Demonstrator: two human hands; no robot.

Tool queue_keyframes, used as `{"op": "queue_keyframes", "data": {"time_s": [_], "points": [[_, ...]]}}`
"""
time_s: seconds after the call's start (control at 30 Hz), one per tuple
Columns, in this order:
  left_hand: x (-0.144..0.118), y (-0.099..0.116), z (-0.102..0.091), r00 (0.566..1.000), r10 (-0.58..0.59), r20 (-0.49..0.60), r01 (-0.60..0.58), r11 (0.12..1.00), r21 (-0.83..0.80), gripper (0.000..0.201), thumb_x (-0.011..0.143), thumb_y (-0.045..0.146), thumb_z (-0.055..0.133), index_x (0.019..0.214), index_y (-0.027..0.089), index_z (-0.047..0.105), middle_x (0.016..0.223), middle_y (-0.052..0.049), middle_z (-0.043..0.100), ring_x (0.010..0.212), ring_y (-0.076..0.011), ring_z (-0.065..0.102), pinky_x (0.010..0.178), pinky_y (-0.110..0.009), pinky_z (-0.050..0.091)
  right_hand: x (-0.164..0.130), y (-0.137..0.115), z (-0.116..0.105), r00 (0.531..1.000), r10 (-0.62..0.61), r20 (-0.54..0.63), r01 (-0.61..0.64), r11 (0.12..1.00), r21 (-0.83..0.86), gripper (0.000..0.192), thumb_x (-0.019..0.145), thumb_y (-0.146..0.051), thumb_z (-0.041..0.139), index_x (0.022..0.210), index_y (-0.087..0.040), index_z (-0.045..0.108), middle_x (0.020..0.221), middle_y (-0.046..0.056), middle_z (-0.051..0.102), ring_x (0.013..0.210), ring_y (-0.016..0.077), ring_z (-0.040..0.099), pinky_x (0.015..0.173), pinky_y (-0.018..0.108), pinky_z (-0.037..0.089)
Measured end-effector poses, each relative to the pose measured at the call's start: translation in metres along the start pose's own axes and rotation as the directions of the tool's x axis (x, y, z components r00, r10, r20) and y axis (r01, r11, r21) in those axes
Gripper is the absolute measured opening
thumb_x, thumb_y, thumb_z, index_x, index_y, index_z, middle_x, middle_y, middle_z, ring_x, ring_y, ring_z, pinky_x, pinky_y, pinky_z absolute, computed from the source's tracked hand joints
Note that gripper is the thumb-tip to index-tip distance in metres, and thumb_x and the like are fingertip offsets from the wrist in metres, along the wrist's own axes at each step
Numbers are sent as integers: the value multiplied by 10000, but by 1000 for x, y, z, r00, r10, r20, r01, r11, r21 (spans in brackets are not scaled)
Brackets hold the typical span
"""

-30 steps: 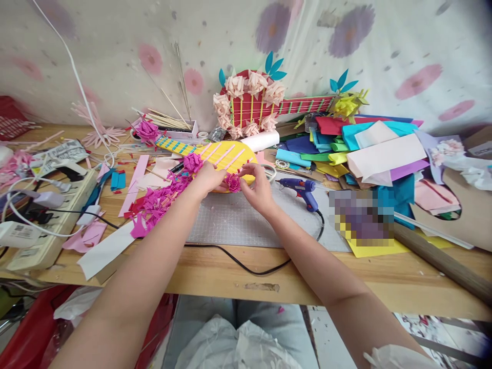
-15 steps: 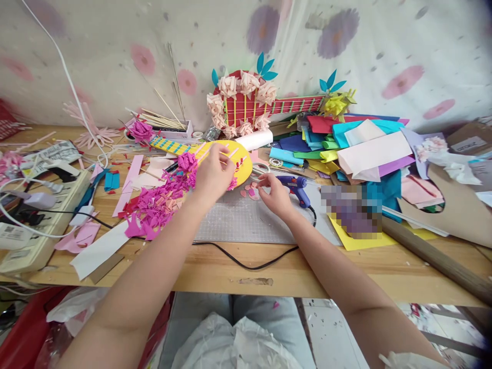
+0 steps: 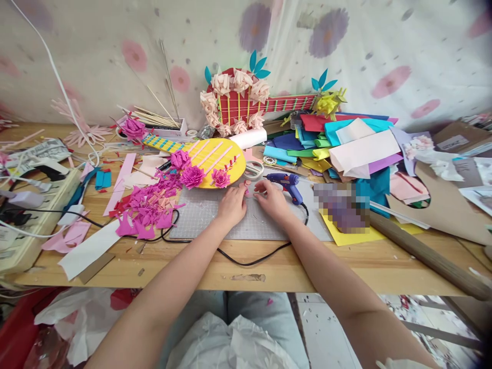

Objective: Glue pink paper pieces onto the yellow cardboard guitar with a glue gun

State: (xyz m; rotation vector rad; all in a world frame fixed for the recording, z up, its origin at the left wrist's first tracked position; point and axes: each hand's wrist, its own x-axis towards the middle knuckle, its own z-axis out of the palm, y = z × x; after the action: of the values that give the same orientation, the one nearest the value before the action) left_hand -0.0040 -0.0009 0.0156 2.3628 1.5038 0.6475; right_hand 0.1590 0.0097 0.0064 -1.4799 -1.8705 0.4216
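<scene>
Small pink paper bits (image 3: 247, 182) are on the gray mat (image 3: 203, 220), between the two hands. The left hand (image 3: 232, 206) is right at the bits with its fingers close together; I cannot tell if they pinch one. The right hand (image 3: 273, 201) is just beside the bits. Its fingers are bent and a little spread, and I cannot tell if they touch a bit.

A pale pink tray (image 3: 184, 128) at the back has thin wooden sticks (image 3: 159, 118) in it. Far on the right is a brown box (image 3: 448, 139) with a white label. Down low on the left, white plastic bags (image 3: 77, 323) are next to something red (image 3: 19, 330).

The bench (image 3: 161, 266) is made of wood and very messy. A yellow paper guitar (image 3: 219, 154) with bright pink flowers (image 3: 192, 177) lies just behind the left hand. A blue glue gun (image 3: 289, 187) is near the right hand. Bright pink scraps (image 3: 144, 200) make a heap on the left, and colored paper (image 3: 365, 151) makes a big pile on the right. A red paper guitar (image 3: 231, 100) stands in front of a flowery sheet (image 3: 96, 46). White floor (image 3: 321, 323) shows below the bench.
</scene>
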Motion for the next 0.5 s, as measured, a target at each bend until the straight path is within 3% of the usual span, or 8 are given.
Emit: {"op": "queue_keyframes", "data": {"time_s": [0.23,0.5], "points": [[-3,-2,5,999,33,0,-33,999,-41,531,767,90,452,1296,130,437,1235,-104,576,1147,-232,469,1013,-360,382,2,-6,15,999,-10,32,11,999,-36,256,745,-173,549,999,-195,528,823,44,644,852,232,557,796,400,434],[-2,-8,11,997,15,-80,-29,984,-178,547,727,54,489,1268,120,440,1129,-109,627,1111,-242,507,1000,-394,395,-1,-5,13,999,16,32,-24,970,241,405,701,-83,473,1068,-253,456,767,-17,572,726,158,571,710,313,472]]}}
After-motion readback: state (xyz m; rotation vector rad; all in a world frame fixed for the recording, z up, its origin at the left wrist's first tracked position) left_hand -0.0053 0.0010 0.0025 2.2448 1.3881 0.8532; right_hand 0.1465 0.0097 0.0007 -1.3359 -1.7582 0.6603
